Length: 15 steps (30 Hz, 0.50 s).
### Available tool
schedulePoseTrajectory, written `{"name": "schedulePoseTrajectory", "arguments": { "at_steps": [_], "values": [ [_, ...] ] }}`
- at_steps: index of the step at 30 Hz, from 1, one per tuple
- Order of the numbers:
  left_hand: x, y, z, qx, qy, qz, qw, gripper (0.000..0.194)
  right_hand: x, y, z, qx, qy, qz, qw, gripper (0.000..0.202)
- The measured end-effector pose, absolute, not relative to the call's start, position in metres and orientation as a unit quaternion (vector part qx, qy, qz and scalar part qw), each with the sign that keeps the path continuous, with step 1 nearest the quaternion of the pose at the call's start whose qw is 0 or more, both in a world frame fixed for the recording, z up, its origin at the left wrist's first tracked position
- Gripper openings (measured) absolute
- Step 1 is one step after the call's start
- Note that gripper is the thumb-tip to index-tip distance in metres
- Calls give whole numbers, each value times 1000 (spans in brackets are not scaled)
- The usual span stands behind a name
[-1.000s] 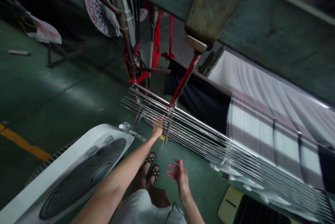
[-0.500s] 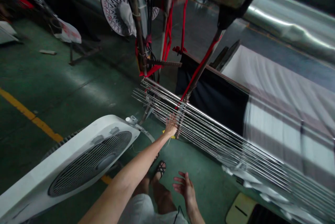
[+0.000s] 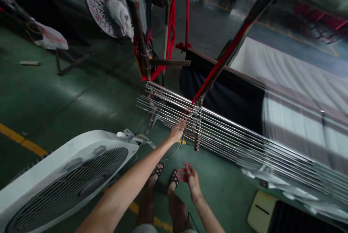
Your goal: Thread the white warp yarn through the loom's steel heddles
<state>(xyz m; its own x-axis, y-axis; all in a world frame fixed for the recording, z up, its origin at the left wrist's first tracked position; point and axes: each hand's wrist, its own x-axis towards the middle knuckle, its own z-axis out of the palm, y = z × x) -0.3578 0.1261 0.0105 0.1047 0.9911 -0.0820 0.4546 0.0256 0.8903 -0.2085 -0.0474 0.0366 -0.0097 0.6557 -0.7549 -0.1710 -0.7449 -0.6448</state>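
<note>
A rack of long, thin metal rods (image 3: 233, 127) runs diagonally from the middle to the lower right. My left hand (image 3: 178, 131) reaches out to the rods, just left of a toothed metal bracket (image 3: 197, 137) that crosses them. Its fingers look stretched out over the rods, though the tips are blurred and I cannot tell how firmly they touch. My right hand (image 3: 191, 179) hangs in the air below the rack, fingers apart and holding nothing. A small yellow piece (image 3: 182, 141) shows just beneath my left hand.
A white floor fan (image 3: 73, 178) stands close on the left. A slanted post with red tape (image 3: 223, 60) rises above the rack. Behind hang black cloth (image 3: 231, 98) and white fabric (image 3: 293, 84). A cream stool or chair part (image 3: 261, 207) is at lower right; another fan (image 3: 104, 4) is behind.
My left hand stays at the rods, but the bracket now stands a little further to its right. My right hand has risen slightly. The whole view has shifted.
</note>
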Motion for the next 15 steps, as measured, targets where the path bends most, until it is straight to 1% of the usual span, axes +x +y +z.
{"name": "schedulePoseTrajectory", "arguments": {
  "at_steps": [3,6,9,11,15],
  "values": [
    [-388,133,6,634,548,325,438,48,-242,-19,38,-604,-261,651,379,63],
    [-409,139,4,641,529,340,440,43,-271,7,34,-593,-296,599,449,57],
    [-421,134,2,648,551,373,371,35,-290,25,23,-607,-268,555,502,56],
    [-426,123,1,667,566,370,312,31,-297,32,15,-609,-255,541,521,51],
    [-426,102,-2,739,568,283,228,20,-302,40,9,-600,-234,540,541,44]
  ]
}}
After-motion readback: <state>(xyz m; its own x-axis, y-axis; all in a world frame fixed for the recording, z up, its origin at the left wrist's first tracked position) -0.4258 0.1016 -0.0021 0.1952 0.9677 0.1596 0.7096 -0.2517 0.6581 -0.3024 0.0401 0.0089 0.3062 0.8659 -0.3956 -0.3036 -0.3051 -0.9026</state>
